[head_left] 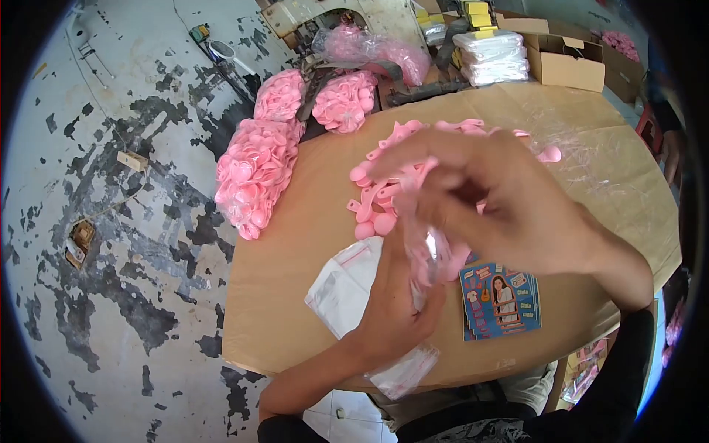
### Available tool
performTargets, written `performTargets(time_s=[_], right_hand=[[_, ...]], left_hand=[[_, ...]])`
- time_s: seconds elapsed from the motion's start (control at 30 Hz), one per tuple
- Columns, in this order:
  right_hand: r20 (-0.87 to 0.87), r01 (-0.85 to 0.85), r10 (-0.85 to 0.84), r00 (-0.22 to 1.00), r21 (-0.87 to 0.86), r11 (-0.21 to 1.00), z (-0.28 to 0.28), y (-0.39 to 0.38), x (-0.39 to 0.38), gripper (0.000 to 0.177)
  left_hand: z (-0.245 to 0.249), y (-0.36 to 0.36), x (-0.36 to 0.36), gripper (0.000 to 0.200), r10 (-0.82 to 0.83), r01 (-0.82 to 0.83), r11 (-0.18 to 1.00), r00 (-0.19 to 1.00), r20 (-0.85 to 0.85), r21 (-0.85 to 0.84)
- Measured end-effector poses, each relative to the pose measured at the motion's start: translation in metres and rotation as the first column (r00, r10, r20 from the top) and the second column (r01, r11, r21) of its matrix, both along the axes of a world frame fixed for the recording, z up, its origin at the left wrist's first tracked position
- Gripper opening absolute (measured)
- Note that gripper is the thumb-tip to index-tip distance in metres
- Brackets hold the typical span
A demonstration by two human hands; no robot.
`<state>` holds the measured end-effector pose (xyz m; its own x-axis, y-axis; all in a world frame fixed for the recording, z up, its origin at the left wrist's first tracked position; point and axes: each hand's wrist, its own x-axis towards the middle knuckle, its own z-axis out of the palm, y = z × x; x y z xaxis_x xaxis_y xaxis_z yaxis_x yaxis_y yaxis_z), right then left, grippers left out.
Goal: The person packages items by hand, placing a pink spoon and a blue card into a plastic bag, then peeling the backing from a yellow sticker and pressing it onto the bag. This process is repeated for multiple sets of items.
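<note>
My left hand (pixel 399 303) is wrapped round a clear plastic bag (pixel 430 255) with something pink inside, over the middle of the brown-covered table (pixel 281 295). Smeared by motion, my right hand (pixel 480 196) is just above the bag's upper end, its fingers curled; whether they touch the bag is unclear. Behind both hands lies a loose heap of pink plastic spoons (pixel 377 203). White plastic bags (pixel 343 284) lie left of my left hand, and another clear bag (pixel 405 373) is at the near edge. Blue printed cards (pixel 501 303) lie stacked on the right.
Filled bags of pink spoons (pixel 258 173) line the table's left edge. A machine (pixel 332 22) stands at the back beside stacked clear packets (pixel 491 55) and a cardboard box (pixel 567 63). Another person's hand (pixel 670 151) shows at the far right.
</note>
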<state>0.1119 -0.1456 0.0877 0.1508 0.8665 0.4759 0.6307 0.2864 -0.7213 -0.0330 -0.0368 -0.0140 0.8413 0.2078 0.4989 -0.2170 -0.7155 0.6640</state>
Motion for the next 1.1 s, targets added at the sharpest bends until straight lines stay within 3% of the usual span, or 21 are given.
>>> performTargets(time_s=[0.03,0.17,0.23,0.3,0.4,0.5,0.6,0.63,0.7,0.8,1.1], right_hand=[[-0.112,0.001,0.008,0.994,0.076,0.997,-0.001,0.001,-0.001,0.027],[0.153,0.088,-0.136,0.979,0.286,0.954,-0.014,0.01,0.015,0.027],[0.107,0.066,-0.08,0.991,0.133,0.989,-0.004,0.007,0.014,0.027],[-0.16,-0.095,0.065,0.985,-0.191,0.977,0.016,-0.007,0.013,0.029],[-0.132,-0.068,0.068,0.989,0.005,0.998,0.001,0.003,0.021,0.03],[0.182,-0.053,0.043,0.982,0.048,0.997,-0.009,0.008,0.027,0.023],[0.119,-0.025,0.041,0.992,-0.128,0.991,0.001,0.003,0.014,0.016],[0.244,-0.016,0.018,0.97,-0.009,1.0,-0.006,0.006,0.016,0.015],[0.472,-0.04,-0.073,0.879,0.224,0.974,-0.022,0.017,0.022,0.013],[0.61,-0.044,-0.132,0.781,0.264,0.963,-0.016,0.014,0.02,0.015],[0.752,0.008,-0.329,0.571,0.396,0.918,-0.038,0.023,0.018,0.017]], left_hand=[[0.001,0.002,0.0,0.067,-0.057,0.056,0.995,0.998,-0.007,-0.077],[0.002,0.006,-0.007,0.057,-0.344,0.293,0.895,0.933,-0.102,-0.338],[0.003,0.003,-0.008,0.055,-0.459,0.331,0.78,0.879,-0.126,-0.53],[0.019,-0.004,-0.011,0.051,-0.539,0.287,0.663,0.824,-0.174,-0.692],[0.009,0.002,-0.008,0.05,-0.612,0.383,0.64,0.778,-0.14,-0.667],[0.004,0.0,-0.001,0.044,-0.467,0.4,0.65,0.881,0.076,-0.646],[0.013,-0.001,0.0,0.037,-0.263,0.231,0.538,0.96,0.099,-0.811],[0.012,0.004,0.001,0.035,-0.217,0.232,0.661,0.969,0.115,-0.714],[0.013,0.006,-0.001,0.036,-0.149,0.155,0.704,0.986,0.07,-0.694],[0.011,0.008,-0.001,0.039,-0.09,0.105,0.74,0.994,0.057,-0.665],[0.009,0.01,-0.005,0.044,-0.019,-0.025,0.823,0.997,-0.072,-0.568]])
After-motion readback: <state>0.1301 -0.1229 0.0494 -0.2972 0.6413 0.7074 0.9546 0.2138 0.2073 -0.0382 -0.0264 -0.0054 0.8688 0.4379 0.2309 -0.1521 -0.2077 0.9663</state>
